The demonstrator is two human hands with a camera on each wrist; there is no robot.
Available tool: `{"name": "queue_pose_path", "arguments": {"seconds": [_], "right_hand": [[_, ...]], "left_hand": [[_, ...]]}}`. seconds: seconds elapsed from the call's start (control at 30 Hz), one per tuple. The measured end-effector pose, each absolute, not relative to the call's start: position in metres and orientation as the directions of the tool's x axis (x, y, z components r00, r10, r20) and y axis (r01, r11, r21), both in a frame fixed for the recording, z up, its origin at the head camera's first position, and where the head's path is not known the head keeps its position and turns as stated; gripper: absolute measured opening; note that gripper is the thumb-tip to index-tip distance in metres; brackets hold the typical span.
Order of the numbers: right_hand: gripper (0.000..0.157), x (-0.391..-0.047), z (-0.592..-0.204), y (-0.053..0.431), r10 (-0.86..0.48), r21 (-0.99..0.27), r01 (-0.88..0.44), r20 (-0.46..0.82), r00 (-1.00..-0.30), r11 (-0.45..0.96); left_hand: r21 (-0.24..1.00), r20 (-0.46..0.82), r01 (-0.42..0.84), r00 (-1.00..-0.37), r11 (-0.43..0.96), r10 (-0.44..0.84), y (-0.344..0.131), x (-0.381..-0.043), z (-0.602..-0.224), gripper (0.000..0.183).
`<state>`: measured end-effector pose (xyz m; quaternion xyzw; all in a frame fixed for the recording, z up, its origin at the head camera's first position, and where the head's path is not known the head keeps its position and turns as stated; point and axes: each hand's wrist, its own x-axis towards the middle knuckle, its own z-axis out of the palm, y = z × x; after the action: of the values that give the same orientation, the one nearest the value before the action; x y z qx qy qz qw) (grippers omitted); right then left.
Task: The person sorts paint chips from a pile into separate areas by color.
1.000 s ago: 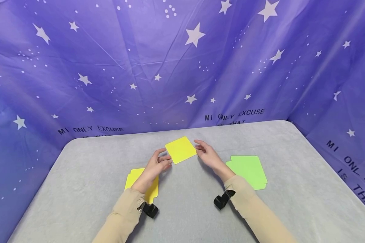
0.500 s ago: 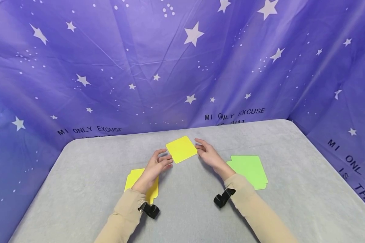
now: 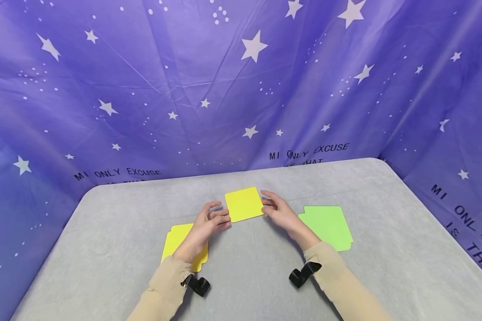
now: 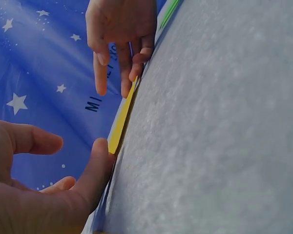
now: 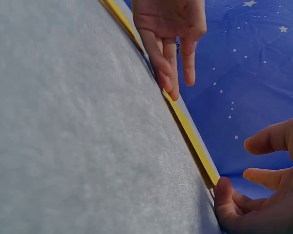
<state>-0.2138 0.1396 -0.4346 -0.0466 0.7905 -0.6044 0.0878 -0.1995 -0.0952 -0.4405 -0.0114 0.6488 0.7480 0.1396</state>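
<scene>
A thin yellow square card (image 3: 245, 204) with rounded corners lies between my two hands in the head view. At its left edge is my left hand (image 3: 206, 227), fingers loosely bent, fingertips right at the near left corner. My right hand (image 3: 283, 216) stands at the opposite edge, fingers spread and relaxed. In the left wrist view, one fingertip of the left hand (image 4: 49, 180) meets the end of the yellow card (image 4: 121, 129). The right wrist view has a fingertip of the right hand (image 5: 268, 190) against the other end of the card (image 5: 195, 141), seen edge-on above the tabletop.
Overlapping yellow cards (image 3: 176, 236) lie under the left forearm, partly hidden. Overlapping green cards (image 3: 329, 227) lie to the right, beside the right wrist. The grey cloth-covered table (image 3: 245, 276) ends at a purple star-patterned curtain (image 3: 209, 71).
The middle yellow card has turned to lie straighter and shifted slightly right and nearer the body. Both hands have moved along with it.
</scene>
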Motion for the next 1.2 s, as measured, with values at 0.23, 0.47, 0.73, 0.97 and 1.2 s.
{"name": "queue_pose_path", "arguments": {"seconds": [0.23,0.47,0.73,0.97,1.2], "right_hand": [[0.055,-0.205,-0.432,0.147,-0.173,-0.973,0.086,-0.124,-0.977,0.213],[0.063,-0.196,-0.436,0.148,-0.183,-0.976,0.068,-0.107,-0.977,0.209],[0.073,-0.185,-0.436,0.148,-0.225,-0.973,0.025,-0.077,-0.971,0.228],[0.075,-0.178,-0.434,0.146,-0.26,-0.976,0.025,-0.083,-0.962,0.218],[0.077,-0.174,-0.434,0.146,-0.29,-0.983,0.034,-0.086,-0.953,0.179]], "left_hand": [[0.97,-0.165,-0.195,-0.966,-0.146,0.197,-0.093,-0.195,-0.443,0.056],[0.977,-0.144,-0.169,-0.973,-0.129,0.18,-0.092,-0.19,-0.446,0.06],[0.982,-0.159,-0.177,-0.967,-0.071,0.199,-0.089,-0.184,-0.447,0.066],[0.988,-0.144,-0.153,-0.966,-0.026,0.215,-0.089,-0.179,-0.443,0.068],[0.992,-0.125,-0.127,-0.962,0.007,0.244,-0.095,-0.175,-0.446,0.07]]}}
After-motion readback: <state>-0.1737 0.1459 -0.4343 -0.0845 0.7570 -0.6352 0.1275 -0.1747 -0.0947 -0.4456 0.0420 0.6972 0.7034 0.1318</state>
